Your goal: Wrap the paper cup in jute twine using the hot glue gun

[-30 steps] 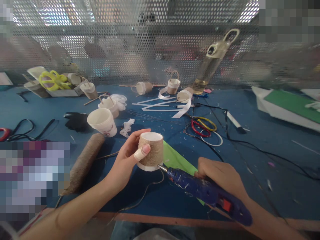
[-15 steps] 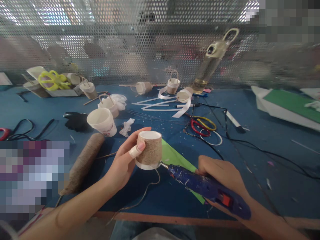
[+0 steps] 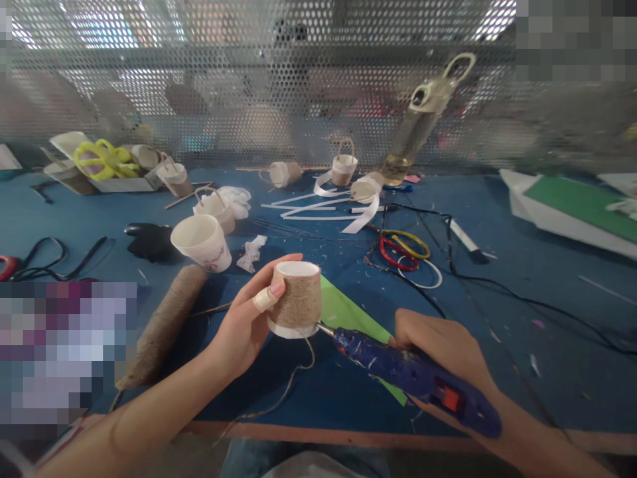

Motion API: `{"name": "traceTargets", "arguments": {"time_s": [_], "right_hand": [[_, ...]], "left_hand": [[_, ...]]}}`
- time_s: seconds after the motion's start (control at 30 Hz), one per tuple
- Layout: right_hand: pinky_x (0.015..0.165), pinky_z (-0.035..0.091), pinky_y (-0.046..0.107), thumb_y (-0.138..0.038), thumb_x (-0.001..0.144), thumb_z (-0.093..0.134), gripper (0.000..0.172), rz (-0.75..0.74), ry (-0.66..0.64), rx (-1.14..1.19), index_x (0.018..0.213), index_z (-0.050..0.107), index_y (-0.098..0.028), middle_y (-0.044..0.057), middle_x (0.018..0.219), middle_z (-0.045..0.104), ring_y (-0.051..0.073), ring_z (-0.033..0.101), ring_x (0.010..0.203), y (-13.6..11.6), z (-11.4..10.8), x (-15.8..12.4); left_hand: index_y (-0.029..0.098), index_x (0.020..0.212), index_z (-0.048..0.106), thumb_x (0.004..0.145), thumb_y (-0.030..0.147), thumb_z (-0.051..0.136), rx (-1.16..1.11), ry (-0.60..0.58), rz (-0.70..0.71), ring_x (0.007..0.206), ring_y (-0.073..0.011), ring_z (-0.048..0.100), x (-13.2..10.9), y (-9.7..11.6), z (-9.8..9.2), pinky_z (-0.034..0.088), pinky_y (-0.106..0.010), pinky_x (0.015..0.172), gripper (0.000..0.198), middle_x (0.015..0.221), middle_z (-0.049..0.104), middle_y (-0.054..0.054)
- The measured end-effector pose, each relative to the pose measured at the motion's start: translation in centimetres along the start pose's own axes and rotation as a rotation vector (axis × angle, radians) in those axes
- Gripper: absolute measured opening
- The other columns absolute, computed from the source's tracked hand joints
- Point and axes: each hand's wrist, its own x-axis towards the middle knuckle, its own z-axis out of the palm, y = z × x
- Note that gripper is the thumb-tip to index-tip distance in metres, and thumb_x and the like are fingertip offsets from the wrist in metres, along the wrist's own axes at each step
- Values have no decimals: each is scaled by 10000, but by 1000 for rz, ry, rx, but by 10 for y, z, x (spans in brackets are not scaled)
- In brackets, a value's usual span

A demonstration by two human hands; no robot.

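Observation:
In the head view my left hand [image 3: 251, 318], with a bandage on its thumb, is closed around a small white paper cup [image 3: 297, 300] wrapped in brown twine. A bare white band shows along the cup's lower edge. A loose end of twine [image 3: 293, 378] hangs from there down to the table edge. My right hand [image 3: 438, 352] grips a blue glue gun [image 3: 398, 368] with a red switch; its metal nozzle touches or nearly touches the cup's lower right side. Left of my left hand lies a spool of brown twine [image 3: 166, 325].
A larger white paper cup [image 3: 204, 244] leans near the spool. Behind are several small twine-wrapped baskets [image 3: 344, 170], white ribbon [image 3: 365, 216] and glue sticks [image 3: 318, 216]. Green paper [image 3: 348, 309] lies under the glue gun. Cables [image 3: 478, 285] cross the right side. A bottle [image 3: 418, 126] stands by the perforated metal screen.
My left thumb has slid slightly left on the cup, and the cup has shifted or turned a little. The twine's hanging end has moved slightly left. The glue gun stays nearly still.

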Motion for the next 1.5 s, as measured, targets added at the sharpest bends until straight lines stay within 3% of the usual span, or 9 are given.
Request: {"name": "traceTargets", "arguments": {"time_s": [0.6, 0.87, 1.0, 1.03, 1.1, 1.23, 1.3, 1.4, 1.5], "right_hand": [[502, 227, 276, -177, 821, 496, 226, 25, 53, 15, 718, 309, -251, -67, 616, 336, 105, 344, 483, -2, 5, 1], [551, 391, 289, -207, 852, 580, 110, 169, -35, -104, 923, 501, -236, -5, 788, 623, 173, 582, 606, 8, 11, 1], [895, 518, 507, -574, 700, 850, 842, 178, -174, -112, 1339, 494, -157, 172, 1228, 641, 362, 617, 1109, 12, 23, 8], [979, 483, 558, -641, 639, 865, 990, 148, -199, -76, 1403, 464, -155, 197, 1324, 595, 392, 557, 1213, 11, 24, 9], [1075, 414, 587, -694, 632, 840, 1008, 97, -249, 47, 1422, 472, -188, 193, 1421, 537, 394, 467, 1323, 8, 22, 10], [1086, 425, 460, -516, 825, 789, 461, 128, -359, 488, 1179, 616, -277, 88, 1417, 567, 286, 495, 1328, -6, 7, 9], [1010, 469, 376, -392, 836, 810, 394, 175, -473, 738, 1167, 625, -285, 67, 1446, 567, 257, 523, 1323, -12, 0, 9], [785, 484, 270, -271, 819, 833, 375, 227, -620, 1208, 1123, 615, -241, 94, 1372, 640, 191, 651, 1112, -17, -2, 8], [715, 429, 244, -257, 847, 815, 371, 330, -625, 1521, 1122, 568, -228, 31, 1025, 745, 103, 648, 816, -16, 3, 7]], "left_hand": [[264, 1230, 738, 846, 440, 710, -37, 12, -62, 1067, -266, 648, -1, -1, -1, 506, -335, 857, 423, 1182, 746, -74], [265, 1234, 731, 844, 464, 708, -23, 3, -28, 1105, -299, 646, 0, 2, -2, 505, -351, 854, 438, 1196, 741, -78], [263, 1204, 740, 812, 439, 753, -11, 28, -26, 1075, -284, 653, 0, 3, 0, 506, -338, 841, 430, 1144, 745, -67], [263, 1197, 742, 804, 436, 763, -11, 34, -24, 1067, -280, 654, 0, 4, 0, 506, -335, 840, 430, 1135, 745, -65], [267, 1183, 747, 788, 427, 785, -13, 35, -23, 1065, -272, 651, 0, 3, 1, 506, -332, 850, 428, 1132, 741, -60], [289, 1171, 751, 782, 400, 804, 20, 18, 4, 1068, -241, 637, 1, 1, 1, 493, -301, 856, 408, 1143, 734, -40], [305, 1183, 746, 786, 380, 808, 49, -4, 29, 1064, -218, 627, 0, -1, 0, 480, -282, 869, 408, 1140, 734, -27], [319, 1192, 741, 778, 363, 822, 81, -40, 53, 1056, -191, 615, 0, -4, -1, 462, -256, 884, 423, 1127, 734, -12], [321, 1181, 743, 773, 380, 828, 106, -57, 54, 1048, -189, 612, -1, -4, 0, 457, -254, 877, 421, 1113, 732, -9]]}}
